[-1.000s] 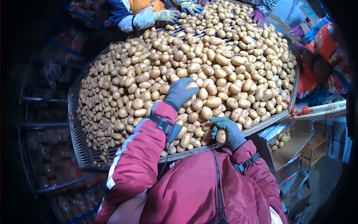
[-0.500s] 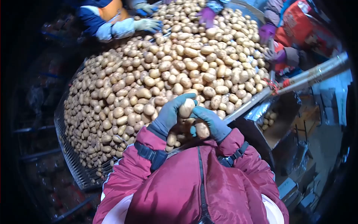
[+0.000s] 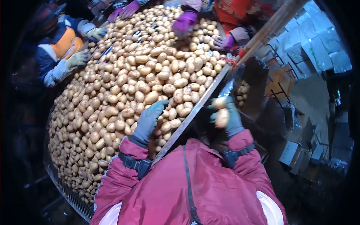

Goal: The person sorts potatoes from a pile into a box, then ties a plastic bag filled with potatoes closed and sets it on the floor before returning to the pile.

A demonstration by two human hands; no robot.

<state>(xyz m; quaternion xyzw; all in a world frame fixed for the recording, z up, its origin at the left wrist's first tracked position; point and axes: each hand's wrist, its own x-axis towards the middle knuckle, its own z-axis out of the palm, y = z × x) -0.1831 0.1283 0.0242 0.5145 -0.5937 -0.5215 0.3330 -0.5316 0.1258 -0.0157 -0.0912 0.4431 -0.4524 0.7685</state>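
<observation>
My left hand [image 3: 148, 120], in a grey-teal glove, rests at the near edge of a large potato pile [image 3: 151, 97]. Its fingers are stretched out and hold no potato that I can see. Out past the metal rim [image 3: 198, 106], my right hand [image 3: 234, 119] grips two potatoes. One pale potato [image 3: 222, 119] sits toward the palm, and another potato [image 3: 219, 102] lies just above it, near the fingers.
Across the pile, co-workers' hands include a purple glove [image 3: 184, 23] and a pale glove [image 3: 77, 59]. A wooden pole [image 3: 268, 28] slants up at the right. Beyond my right hand are potatoes in a dark container [image 3: 243, 89], cardboard boxes [image 3: 290, 153] and plastic-wrapped stacks [image 3: 318, 41].
My hands have parted. The right has carried two potatoes rightward over the rim; the left has released its hold and lies by the pile. The view has turned right.
</observation>
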